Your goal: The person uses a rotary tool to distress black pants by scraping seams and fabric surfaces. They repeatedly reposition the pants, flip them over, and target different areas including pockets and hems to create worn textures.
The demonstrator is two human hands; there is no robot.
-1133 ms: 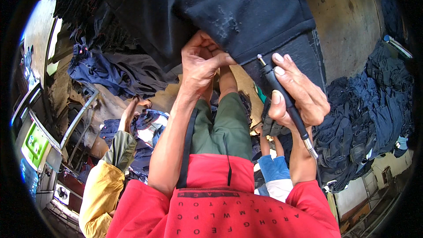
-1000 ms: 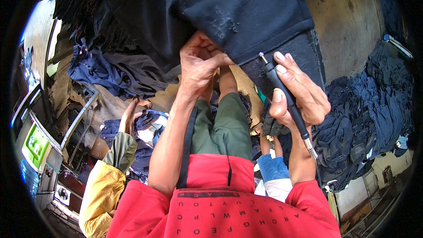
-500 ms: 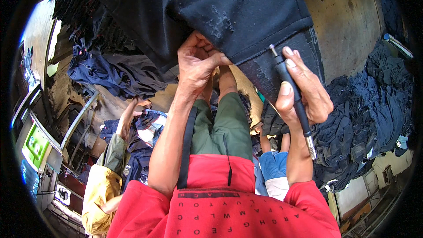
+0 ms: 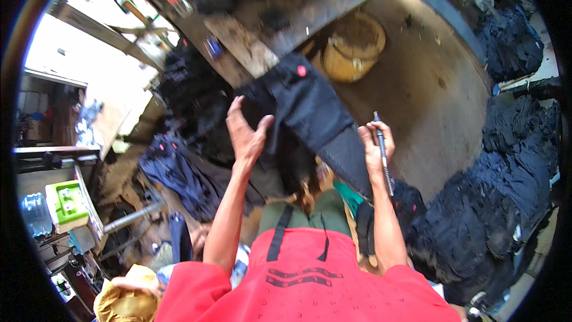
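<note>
A dark garment, like trousers or shorts, lies slanting across the middle, with a small red tag on its upper part. A worn dark board shows beyond the hem at its lower end. My left hand is open at the garment's left side, thumb and fingers apart, nothing in it. On the right, my right hand is closed around a slim black pen-shaped tool with a metal tip pointing up and a coiled metal lower end. That hand is beside the board; whether it touches it I cannot tell.
Dark cloth heaps fill the right side; navy clothes lie at left. Beyond stand a wooden bench and a yellow bucket. A green tray is far left. A person in yellow is at lower left.
My left hand has let go of the cloth and opened. The garment now lies farther off, its upper part and red tag showing. The tool stays in my right hand. The view has swung.
</note>
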